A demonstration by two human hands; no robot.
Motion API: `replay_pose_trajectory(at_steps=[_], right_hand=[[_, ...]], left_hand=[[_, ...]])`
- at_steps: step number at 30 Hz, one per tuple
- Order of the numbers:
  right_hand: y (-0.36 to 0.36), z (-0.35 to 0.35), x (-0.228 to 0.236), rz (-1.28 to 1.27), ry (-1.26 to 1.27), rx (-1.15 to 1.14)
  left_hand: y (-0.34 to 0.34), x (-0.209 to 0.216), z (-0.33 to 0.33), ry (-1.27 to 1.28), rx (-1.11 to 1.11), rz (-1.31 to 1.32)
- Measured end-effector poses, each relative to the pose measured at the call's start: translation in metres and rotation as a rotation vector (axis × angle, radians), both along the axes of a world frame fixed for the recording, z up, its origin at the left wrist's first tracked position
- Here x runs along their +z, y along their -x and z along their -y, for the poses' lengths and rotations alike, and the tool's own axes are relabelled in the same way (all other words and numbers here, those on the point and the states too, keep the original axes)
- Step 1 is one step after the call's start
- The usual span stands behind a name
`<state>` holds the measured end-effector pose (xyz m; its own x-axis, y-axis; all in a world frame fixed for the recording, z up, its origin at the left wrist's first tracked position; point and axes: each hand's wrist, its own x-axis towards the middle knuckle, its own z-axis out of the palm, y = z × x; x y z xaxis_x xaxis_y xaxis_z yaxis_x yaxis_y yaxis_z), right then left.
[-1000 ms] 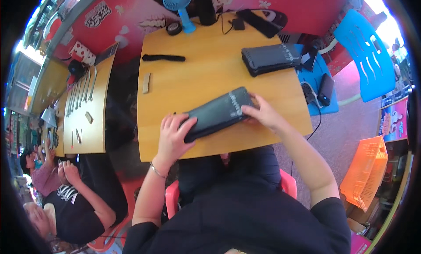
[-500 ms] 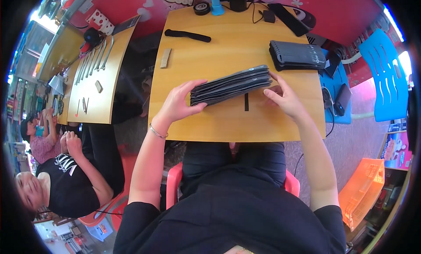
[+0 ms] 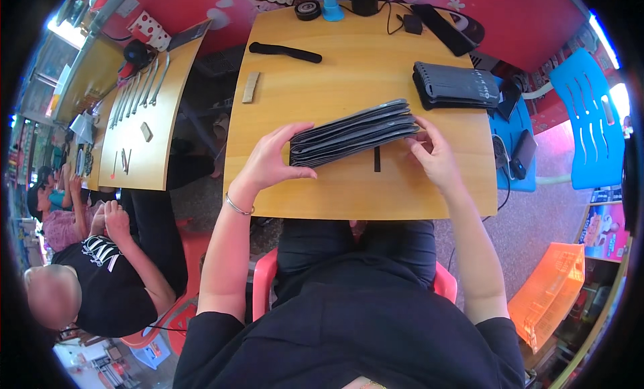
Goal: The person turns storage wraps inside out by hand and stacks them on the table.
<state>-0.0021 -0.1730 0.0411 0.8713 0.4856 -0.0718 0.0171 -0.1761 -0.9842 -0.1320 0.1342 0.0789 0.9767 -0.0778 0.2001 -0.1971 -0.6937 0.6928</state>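
A stack of thin, dark, flexible flat pieces [image 3: 355,134] is held on edge above the wooden table, its right end a little farther away than its left. My left hand [image 3: 275,161], with a bracelet at the wrist, grips the left end, fingers behind and thumb in front. At the other end my right hand [image 3: 433,154] closes its thumb and fingers around the corner. Just below the stack lies a short black strip [image 3: 377,159] on the tabletop. A second stack of similar dark pieces [image 3: 456,87] rests at the table's right side.
On the table [image 3: 322,194] are a black strap [image 3: 285,52], a small tan block [image 3: 251,87], a tape roll [image 3: 307,11] and a long black case [image 3: 443,30]. A blue chair [image 3: 530,167] holding devices stands to the right. A person [image 3: 114,275] sits on the left.
The stack stays between both hands with barely any shift. My right fingers have drawn in slightly around its right end. The view has moved a little.
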Motion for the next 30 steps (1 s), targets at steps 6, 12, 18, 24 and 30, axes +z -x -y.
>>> replay_pose_trajectory(at_steps=[6, 12, 18, 24, 30], right_hand=[[0.004, -0.003, -0.013, 0.052, -0.069, -0.062], [0.021, -0.015, 0.010, 0.537, 0.153, -0.288], [0.039, -0.034, 0.034, 1.137, 0.284, -0.096], [0.046, -0.050, 0.031, 1.156, 0.300, 0.021], [0.046, -0.059, 0.028, 1.111, 0.310, -0.019]], left_hand=[[0.003, -0.002, 0.002, 0.053, 0.018, -0.004], [0.006, -0.007, 0.003, 0.145, 0.051, -0.041], [0.007, -0.010, 0.002, 0.158, 0.052, -0.041], [0.006, -0.010, 0.002, 0.155, 0.053, -0.052], [0.005, -0.011, -0.001, 0.178, 0.046, -0.079]])
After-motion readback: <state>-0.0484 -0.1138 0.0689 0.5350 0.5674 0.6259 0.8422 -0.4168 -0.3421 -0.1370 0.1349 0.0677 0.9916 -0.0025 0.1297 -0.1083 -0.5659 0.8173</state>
